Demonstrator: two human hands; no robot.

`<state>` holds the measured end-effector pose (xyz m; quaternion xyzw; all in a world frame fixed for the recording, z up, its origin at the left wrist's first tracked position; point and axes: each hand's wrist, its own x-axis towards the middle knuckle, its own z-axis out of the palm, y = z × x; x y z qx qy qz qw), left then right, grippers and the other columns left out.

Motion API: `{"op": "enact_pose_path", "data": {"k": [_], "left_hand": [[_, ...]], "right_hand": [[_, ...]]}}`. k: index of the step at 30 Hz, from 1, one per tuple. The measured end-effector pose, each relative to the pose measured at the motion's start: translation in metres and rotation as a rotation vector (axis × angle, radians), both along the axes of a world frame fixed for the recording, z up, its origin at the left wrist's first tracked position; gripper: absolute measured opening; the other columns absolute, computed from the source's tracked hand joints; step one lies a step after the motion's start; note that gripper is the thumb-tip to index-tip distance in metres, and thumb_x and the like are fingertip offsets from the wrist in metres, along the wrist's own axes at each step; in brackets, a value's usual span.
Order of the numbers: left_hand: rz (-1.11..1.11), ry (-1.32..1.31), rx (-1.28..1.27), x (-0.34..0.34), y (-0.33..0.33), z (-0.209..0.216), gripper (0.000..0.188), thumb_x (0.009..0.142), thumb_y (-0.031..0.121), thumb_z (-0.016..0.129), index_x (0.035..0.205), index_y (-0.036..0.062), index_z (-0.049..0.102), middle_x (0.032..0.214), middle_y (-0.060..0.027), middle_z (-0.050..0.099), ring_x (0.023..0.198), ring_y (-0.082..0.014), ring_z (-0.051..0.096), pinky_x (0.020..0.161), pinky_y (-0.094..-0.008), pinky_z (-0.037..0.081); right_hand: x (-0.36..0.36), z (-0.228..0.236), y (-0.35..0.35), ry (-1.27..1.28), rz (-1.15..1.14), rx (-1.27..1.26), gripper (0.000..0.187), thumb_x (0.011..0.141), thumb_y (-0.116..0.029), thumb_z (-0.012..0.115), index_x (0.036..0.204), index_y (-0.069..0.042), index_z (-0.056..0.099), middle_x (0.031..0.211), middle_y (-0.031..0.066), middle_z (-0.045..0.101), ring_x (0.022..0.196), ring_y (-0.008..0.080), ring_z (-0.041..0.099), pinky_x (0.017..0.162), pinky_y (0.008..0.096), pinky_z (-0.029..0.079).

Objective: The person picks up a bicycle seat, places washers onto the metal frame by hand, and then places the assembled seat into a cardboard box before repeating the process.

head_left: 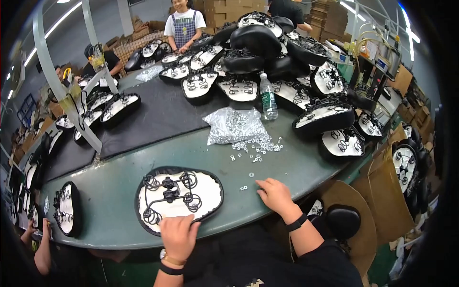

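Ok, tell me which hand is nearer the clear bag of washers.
Right. The right hand lies flat on the table below the bag of washers, among loose ones; the left hand sits farther back, on the upturned saddle.

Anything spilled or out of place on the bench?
Yes: small metal washers have spilled out of the clear bag and lie scattered across the green table, a few strays reaching the right hand. The left hand rests on the upturned saddle, which lies flat.

Two hands, the left hand (178, 236) and right hand (274, 193), are resting by one upturned bicycle saddle (179, 195). One water bottle (268, 96) and one bag of washers (234, 125) are sitting beyond; perhaps thirty more saddles (248, 57) are piling up.
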<state>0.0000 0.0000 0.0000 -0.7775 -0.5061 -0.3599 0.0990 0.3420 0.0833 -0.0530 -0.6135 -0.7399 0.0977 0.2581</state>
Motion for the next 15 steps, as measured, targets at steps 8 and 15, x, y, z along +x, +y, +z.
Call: {"op": "enact_pose_path", "data": {"k": [8, 15], "left_hand": [[0.186, -0.113, -0.104, -0.073, -0.023, -0.004, 0.048, 0.065, 0.021, 0.092, 0.099, 0.0067, 0.061, 0.100, -0.0106, 0.060, 0.098, -0.0350, 0.054, 0.088, -0.0455, 0.043], [0.091, -0.066, -0.033, -0.032, -0.007, -0.017, 0.035, 0.068, 0.027, 0.090, 0.085, 0.0125, 0.063, 0.084, -0.0034, 0.059, 0.085, -0.0288, 0.055, 0.079, -0.0414, 0.042]], "right_hand": [[-0.035, -0.011, 0.021, -0.081, 0.086, 0.194, 0.018, 0.083, -0.014, 0.075, 0.101, -0.013, 0.075, 0.087, 0.0064, 0.065, 0.078, 0.0318, 0.067, 0.068, 0.0431, 0.056], [-0.026, -0.010, 0.009, 0.087, 0.009, 0.100, 0.013, 0.078, -0.013, 0.079, 0.079, -0.011, 0.067, 0.080, 0.0071, 0.063, 0.077, 0.0314, 0.066, 0.065, 0.0436, 0.054]]}}
